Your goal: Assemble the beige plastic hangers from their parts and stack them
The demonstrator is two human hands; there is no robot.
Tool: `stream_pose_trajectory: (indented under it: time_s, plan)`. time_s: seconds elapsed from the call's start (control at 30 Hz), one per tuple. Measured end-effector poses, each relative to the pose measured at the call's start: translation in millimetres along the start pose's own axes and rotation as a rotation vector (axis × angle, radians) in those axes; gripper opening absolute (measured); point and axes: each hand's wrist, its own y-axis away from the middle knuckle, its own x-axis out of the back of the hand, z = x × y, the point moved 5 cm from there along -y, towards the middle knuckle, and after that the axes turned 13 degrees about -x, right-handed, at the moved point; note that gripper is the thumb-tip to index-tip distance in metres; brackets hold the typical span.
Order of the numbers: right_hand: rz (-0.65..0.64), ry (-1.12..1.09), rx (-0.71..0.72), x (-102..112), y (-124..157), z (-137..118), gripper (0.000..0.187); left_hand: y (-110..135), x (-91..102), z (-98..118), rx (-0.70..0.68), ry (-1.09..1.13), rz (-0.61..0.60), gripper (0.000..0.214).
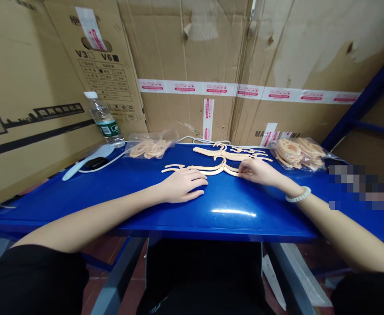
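Observation:
A beige clothes hanger [218, 171] with a small hook lies on the blue table [179, 216], its two arms spread to either side. My left hand [183, 186] rests palm down over its left arm, fingers stretched and apart, open. My right hand [257, 171] is curled with the fingertips closed on the hanger's right arm. The fingers partly hide that end. Just behind lies another beige hanger [207, 152], also with a hook, and thin beige pieces [244, 150] are beside it.
Clear bags of beige parts lie at the back left [151, 146] and back right [298, 153]. A water bottle [108, 127], a pale blue brush-like item [87, 162], a black oval object [96, 163] and a white cable [192, 139] are along the back. Cardboard [185, 57] walls the rear.

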Motion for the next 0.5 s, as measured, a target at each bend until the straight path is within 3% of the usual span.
stream_pose_trajectory:
  time_s: [0.13, 0.23, 0.4, 0.5]
  plan:
    - [0.026, 0.038, -0.024, 0.4, 0.6, -1.9, 0.007, 1.0, -0.9, -1.9, 0.022, -0.033, -0.018, 0.027]
    - [0.046, 0.055, -0.03, 4.6, 0.9, 0.8, 0.01, 1.6, 3.2, -6.2, 0.051, -0.012, 0.047, 0.025]
    - [-0.048, 0.055, -0.077, 17.4, 0.3, 25.8, 0.026, 9.2, 15.6, -31.8, 0.176, 0.017, 0.189, 0.026]
    - [-0.092, 0.058, -0.096, 25.3, 0.7, 40.2, 0.031, 16.8, 17.3, -49.1, 0.219, -0.046, 0.18, 0.029]
